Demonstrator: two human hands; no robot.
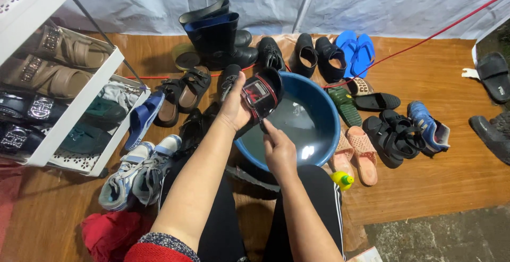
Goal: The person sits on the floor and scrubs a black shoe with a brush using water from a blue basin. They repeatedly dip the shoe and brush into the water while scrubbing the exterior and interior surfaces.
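Nearest the wearer, between the dark-trousered knees, the right hand [280, 153] is curled with its fingertips pinched on something small at the lower edge of the black slide sandal with a red and grey strap [260, 93]; what it pinches cannot be made out. At about eleven o'clock from it, the left hand [234, 108] is closed around the sandal's side, holding it tilted over the near rim of the round blue plastic basin of water [324, 110]. To work this sandal well, I judge the left grip should stay firm near the strap while the right rubs in short strokes, keeping drips over the water. A small yellow bottle with a green cap [341, 179] lies at four o'clock from the basin. Farther out at twelve o'clock stand tall black rubber boots [212, 36]; at nine o'clock, a white shoe rack [79, 102] holds brown sandals.
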